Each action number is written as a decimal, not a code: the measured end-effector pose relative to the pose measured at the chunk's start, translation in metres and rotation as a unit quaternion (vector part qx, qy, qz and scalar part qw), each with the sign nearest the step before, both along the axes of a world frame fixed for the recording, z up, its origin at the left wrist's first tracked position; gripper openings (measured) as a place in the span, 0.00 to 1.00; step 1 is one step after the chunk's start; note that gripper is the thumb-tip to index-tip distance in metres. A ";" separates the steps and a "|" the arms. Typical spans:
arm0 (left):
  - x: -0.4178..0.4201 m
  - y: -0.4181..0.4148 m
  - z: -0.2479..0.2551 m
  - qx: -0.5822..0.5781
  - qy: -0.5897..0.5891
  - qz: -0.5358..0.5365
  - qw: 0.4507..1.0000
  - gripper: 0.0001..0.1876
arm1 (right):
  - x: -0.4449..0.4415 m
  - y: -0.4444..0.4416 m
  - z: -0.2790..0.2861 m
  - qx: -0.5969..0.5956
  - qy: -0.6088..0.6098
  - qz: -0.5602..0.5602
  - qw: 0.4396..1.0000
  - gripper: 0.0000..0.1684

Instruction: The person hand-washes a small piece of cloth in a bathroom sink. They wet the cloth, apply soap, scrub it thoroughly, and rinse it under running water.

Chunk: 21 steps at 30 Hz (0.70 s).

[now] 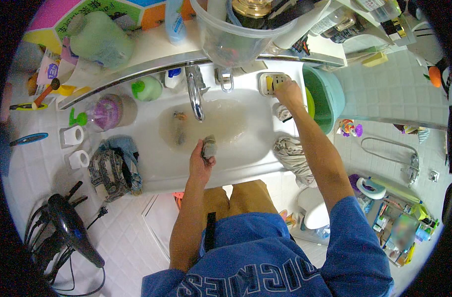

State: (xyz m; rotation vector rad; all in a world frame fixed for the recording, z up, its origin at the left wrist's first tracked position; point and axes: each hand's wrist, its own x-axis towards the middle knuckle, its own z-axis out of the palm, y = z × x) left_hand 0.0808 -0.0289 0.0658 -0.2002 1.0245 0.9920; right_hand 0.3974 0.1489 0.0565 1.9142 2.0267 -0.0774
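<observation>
My left hand (200,161) grips a small wet bunched grey cloth (210,147), possibly a sock, over the front part of the white washbasin (148,163). Cloudy brownish water (218,122) stands in the basin, with small blurred items in it at the left. My right hand (289,95) reaches down to a pale slotted soap dish (264,89) on the basin's back right corner. A piece of yellow soap (269,82) shows in the dish beside my fingertips; the fingers hide what they touch. The chrome faucet (195,96) arches over the water.
Bunched beige cloth (294,157) lies on the right rim, near a smaller crumpled cloth (282,111). Jeans and patterned fabric (113,167) sit at the left rim. A green bucket (328,100) stands right. A clear plastic tub (229,44) is on the shelf above the faucet.
</observation>
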 end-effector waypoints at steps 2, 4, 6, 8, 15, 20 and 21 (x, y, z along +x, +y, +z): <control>0.000 -0.008 0.000 0.023 -0.006 -0.014 1.000 0.14 | -0.016 0.002 0.001 0.062 0.124 -0.147 0.979 0.24; 0.000 -0.013 -0.001 0.000 0.006 -0.016 1.000 0.14 | -0.029 0.009 0.013 0.036 0.114 -0.154 0.981 0.24; 0.001 -0.013 0.000 -0.008 0.005 -0.018 1.000 0.15 | -0.031 0.014 0.013 0.019 0.107 -0.170 0.979 0.24; 0.003 -0.011 0.002 -0.001 -0.010 -0.021 1.000 0.15 | -0.021 0.018 0.008 0.011 0.104 -0.196 0.975 0.23; 0.004 0.004 0.018 -0.002 0.001 0.036 0.999 0.15 | 0.007 0.013 0.002 0.097 0.104 -0.059 0.988 0.10; 0.009 0.016 0.032 0.054 0.041 0.002 0.998 0.12 | -0.016 -0.024 0.026 0.147 0.277 -0.148 0.938 0.07; 0.012 0.020 0.031 0.064 0.051 -0.003 0.997 0.11 | -0.025 -0.039 0.033 0.152 0.325 -0.154 0.921 0.07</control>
